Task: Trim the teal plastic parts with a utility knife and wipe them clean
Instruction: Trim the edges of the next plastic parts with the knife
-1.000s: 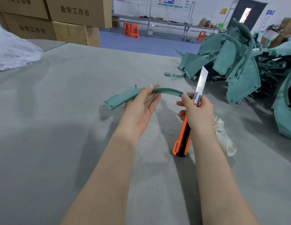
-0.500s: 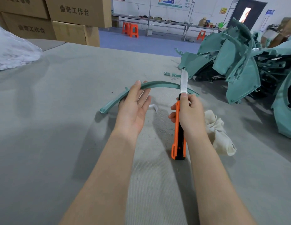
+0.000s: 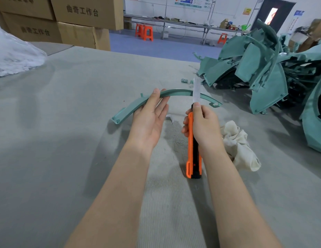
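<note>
At frame centre, left hand point(image 3: 149, 120), fingers straight, supports curved teal part point(image 3: 175, 92); right hand point(image 3: 204, 126) grips orange utility knife point(image 3: 192, 154), blade crossing the part

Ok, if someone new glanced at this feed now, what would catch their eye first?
The orange utility knife at centre, gripped in the right hand, its blade crossing the curved teal strip that the left hand supports with straight fingers. Then the big pile of teal parts at far right, and a crumpled cream cloth beside the right wrist.
</note>
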Available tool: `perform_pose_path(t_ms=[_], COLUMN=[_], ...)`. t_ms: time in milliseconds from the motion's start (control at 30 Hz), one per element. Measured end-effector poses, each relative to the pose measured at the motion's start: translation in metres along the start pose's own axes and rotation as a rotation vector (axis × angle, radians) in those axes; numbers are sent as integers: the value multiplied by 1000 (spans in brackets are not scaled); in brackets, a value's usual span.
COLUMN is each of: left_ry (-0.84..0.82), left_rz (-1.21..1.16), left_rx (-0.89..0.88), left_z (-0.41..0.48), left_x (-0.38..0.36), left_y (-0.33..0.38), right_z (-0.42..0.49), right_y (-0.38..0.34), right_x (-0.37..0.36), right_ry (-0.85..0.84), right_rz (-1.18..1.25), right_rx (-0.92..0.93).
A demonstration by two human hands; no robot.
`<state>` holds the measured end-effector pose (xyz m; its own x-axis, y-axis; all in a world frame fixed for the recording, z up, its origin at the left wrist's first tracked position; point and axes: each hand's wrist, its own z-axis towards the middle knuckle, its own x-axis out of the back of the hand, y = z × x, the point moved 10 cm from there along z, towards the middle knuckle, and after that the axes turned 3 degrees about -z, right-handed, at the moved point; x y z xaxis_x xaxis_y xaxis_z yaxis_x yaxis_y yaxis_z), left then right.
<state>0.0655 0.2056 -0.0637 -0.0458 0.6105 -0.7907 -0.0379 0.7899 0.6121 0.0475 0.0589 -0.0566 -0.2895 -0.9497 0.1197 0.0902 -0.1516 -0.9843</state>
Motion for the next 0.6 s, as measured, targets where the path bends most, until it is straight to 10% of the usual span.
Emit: perform_pose_path(t_ms=[600], left_ry=[-29], left_rz=[149], left_rx=[15], left_z=[-3], left_x=[-2], left_y=[-5], right_z=[-15], right_y=[-12], right_x=[-38], right_ry=[-176], right_rz=[-38], right_rx=[65])
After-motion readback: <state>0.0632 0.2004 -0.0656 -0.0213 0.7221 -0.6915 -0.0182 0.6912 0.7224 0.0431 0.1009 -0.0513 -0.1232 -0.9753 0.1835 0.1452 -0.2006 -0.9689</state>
